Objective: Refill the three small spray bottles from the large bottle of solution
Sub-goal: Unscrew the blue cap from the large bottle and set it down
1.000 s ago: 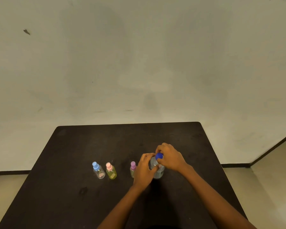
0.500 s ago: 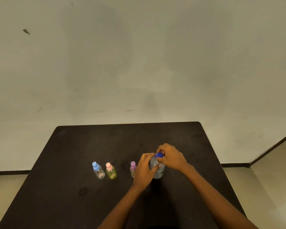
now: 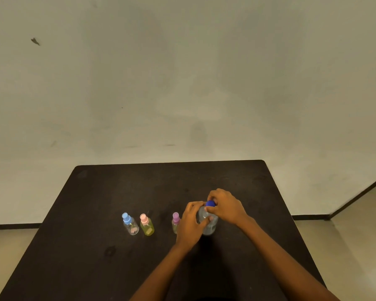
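Note:
The large clear bottle (image 3: 209,227) stands upright on the black table (image 3: 117,187), right of centre. My left hand (image 3: 190,224) grips its body. My right hand (image 3: 225,206) pinches its dark blue cap (image 3: 210,203) from above. Three small spray bottles stand capped in a row to the left: a clear one with a blue cap (image 3: 129,224), a yellow one with a pink cap (image 3: 146,225), and one with a purple cap (image 3: 175,222), partly hidden behind my left hand.
A plain pale wall rises behind the table's far edge. Light floor shows on both sides, with a dark skirting line and a doorway edge (image 3: 356,198) at the right.
My right hand's fingers have shifted slightly round the blue cap. The bottle and my left hand have stayed in place.

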Demonstrator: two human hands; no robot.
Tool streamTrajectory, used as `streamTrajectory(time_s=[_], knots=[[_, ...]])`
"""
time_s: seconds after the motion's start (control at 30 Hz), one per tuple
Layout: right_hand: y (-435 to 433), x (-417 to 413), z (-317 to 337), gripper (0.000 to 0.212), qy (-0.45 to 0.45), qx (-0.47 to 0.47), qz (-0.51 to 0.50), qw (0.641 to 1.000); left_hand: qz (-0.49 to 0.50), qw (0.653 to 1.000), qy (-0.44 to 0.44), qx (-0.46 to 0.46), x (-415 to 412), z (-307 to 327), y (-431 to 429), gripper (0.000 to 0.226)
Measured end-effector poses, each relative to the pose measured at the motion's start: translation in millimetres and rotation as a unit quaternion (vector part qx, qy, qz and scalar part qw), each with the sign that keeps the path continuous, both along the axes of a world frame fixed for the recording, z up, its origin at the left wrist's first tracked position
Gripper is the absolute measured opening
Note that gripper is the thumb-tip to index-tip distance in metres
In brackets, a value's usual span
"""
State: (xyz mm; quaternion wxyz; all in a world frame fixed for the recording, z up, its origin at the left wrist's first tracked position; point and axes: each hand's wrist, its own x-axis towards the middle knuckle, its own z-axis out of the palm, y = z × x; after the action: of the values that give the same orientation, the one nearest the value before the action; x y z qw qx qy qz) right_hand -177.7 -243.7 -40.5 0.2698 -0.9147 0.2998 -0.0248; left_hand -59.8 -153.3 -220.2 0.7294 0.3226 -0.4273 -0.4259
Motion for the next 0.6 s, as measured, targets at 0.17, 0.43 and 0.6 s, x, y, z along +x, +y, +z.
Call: streamTrajectory(time_s=[0.17, 0.43, 0.6], knots=[[-5, -3, 3, 0.022, -0.024, 0.038, 0.021, 0.999, -0.002, 0.998, -0.032, 0.061, 3, 20, 23, 0.069], [-39, -45, -11, 0.021, -0.174, 0.21, -0.15, 0.95, 0.267, 0.852, -0.339, 0.298, -37, 98, 24, 0.041], [-48, -69, -53, 0.013, -0.13, 0.174, -0.232, 0.948, 0.261, 0.845, -0.353, 0.306, -39, 98, 24, 0.041]])
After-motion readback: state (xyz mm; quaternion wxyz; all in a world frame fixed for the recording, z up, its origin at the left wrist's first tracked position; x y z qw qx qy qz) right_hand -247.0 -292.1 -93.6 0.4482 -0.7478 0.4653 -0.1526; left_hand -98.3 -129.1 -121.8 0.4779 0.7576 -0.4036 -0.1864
